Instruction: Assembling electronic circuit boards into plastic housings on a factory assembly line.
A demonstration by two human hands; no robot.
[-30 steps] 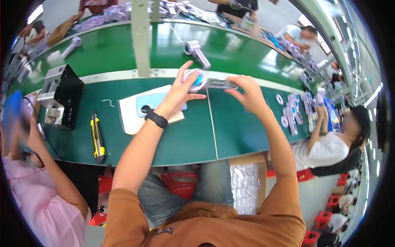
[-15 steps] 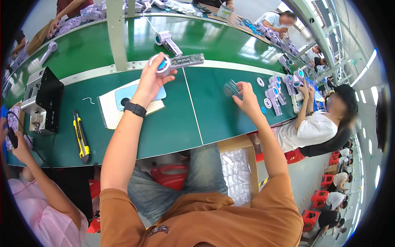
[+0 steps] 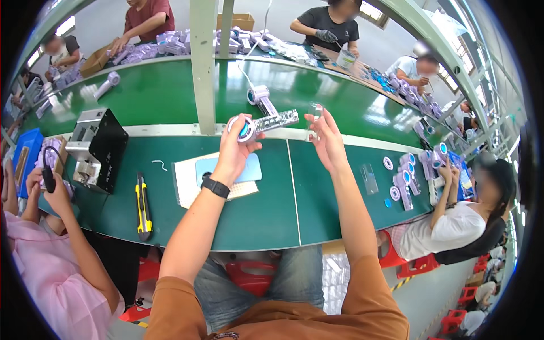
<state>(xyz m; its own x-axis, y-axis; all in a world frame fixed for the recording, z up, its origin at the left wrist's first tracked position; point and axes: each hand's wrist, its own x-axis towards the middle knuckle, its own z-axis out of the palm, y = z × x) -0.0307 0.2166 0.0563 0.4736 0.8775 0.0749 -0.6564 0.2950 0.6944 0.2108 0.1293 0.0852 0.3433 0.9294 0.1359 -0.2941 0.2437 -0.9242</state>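
My left hand (image 3: 237, 153) is closed round the head of a small lilac handheld fan (image 3: 245, 131). Its handle points right, with a circuit board (image 3: 276, 120) exposed along it. My right hand (image 3: 326, 136) grips a clear plastic piece (image 3: 313, 120) between thumb and fingers, a short gap away from the board end. A second clear plastic piece (image 3: 369, 178) lies on the green table below that hand. Beneath my left hand, a light blue phone-like slab (image 3: 246, 169) rests on a white dotted sheet (image 3: 190, 184).
A yellow-black utility knife (image 3: 143, 209) and a black-silver machine (image 3: 99, 150) stand to the left. Several lilac fans (image 3: 405, 178) and a white ring (image 3: 388, 163) lie at right. Beyond a metal post (image 3: 203, 73) runs a green belt (image 3: 153, 85) carrying another fan (image 3: 260, 99). Co-workers sit on both sides.
My right hand has picked up one clear piece from the table and brought it up toward the fan. The left hand still holds the fan. The view has tilted upward and shifted left.
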